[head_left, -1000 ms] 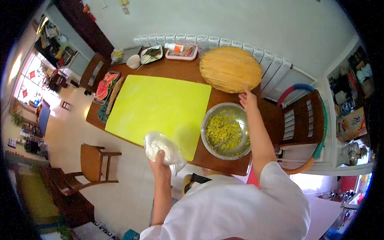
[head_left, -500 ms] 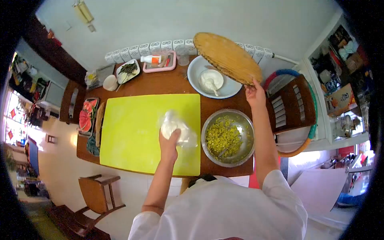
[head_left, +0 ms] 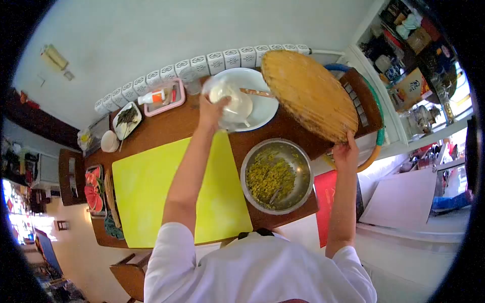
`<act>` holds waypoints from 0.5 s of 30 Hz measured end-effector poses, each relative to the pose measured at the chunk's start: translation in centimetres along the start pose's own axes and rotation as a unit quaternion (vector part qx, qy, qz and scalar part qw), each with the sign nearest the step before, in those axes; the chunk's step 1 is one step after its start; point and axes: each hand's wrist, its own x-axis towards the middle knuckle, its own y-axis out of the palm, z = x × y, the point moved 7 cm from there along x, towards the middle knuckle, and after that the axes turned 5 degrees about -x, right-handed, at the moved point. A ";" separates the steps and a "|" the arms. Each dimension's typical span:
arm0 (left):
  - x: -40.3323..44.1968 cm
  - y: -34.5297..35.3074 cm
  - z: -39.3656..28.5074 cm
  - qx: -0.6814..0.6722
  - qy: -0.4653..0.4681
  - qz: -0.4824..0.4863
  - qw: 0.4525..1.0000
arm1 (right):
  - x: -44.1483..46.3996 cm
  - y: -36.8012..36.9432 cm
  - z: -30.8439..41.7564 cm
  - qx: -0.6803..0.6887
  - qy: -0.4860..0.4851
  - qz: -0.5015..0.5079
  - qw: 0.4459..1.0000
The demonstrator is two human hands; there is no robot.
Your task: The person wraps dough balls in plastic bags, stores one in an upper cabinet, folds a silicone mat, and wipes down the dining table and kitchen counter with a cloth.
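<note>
At the far left of the frame, a tray [head_left: 102, 202] of red watermelon slices [head_left: 93, 191] lies near the left end of the table [head_left: 156, 126], with a long wooden piece [head_left: 110, 194] just beside it. Farther up are a small white cup [head_left: 109, 141], a plate [head_left: 134, 126] of dark leaves [head_left: 127, 115] and a pink tray [head_left: 178, 103] with a white bottle [head_left: 152, 97] in it. The yellow-green mat [head_left: 146, 177] spreads over the left and middle of the table, under my left forearm. Above its upper right corner, just above the centre of the frame, my left hand [head_left: 214, 110] is partly closed, the fingers gripping a clear plastic bag [head_left: 221, 92] with something white inside; blur hides exactly how the fingertips sit. I hold the bag over the left part of a wide pale basin [head_left: 262, 108], and a patterned strip [head_left: 256, 93] shows at the basin's right, next to the lid. Below the basin, right of the mat, stands a metal bowl [head_left: 304, 174] of chopped yellow-green filling [head_left: 268, 174], a spoon [head_left: 275, 196] resting in it. Right of centre, the round wooden lid [head_left: 310, 93] is tilted, partly in front of a chair [head_left: 362, 96]. My right hand [head_left: 346, 151] pinches its lower right edge, the fingers nearly closed on the rim.
</note>
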 end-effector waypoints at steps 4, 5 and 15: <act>7.8 -0.5 -0.4 0.250 0.074 -0.005 0.966 | -3.1 -2.3 2.2 -0.036 -0.062 -0.036 0.997; 9.8 -0.6 0.7 0.293 0.082 0.002 0.953 | -3.7 -2.9 2.4 -0.044 -0.068 -0.059 0.995; 14.5 -2.9 7.9 0.395 0.064 -0.038 0.916 | -1.8 -1.9 -1.2 -0.088 -0.038 0.057 0.994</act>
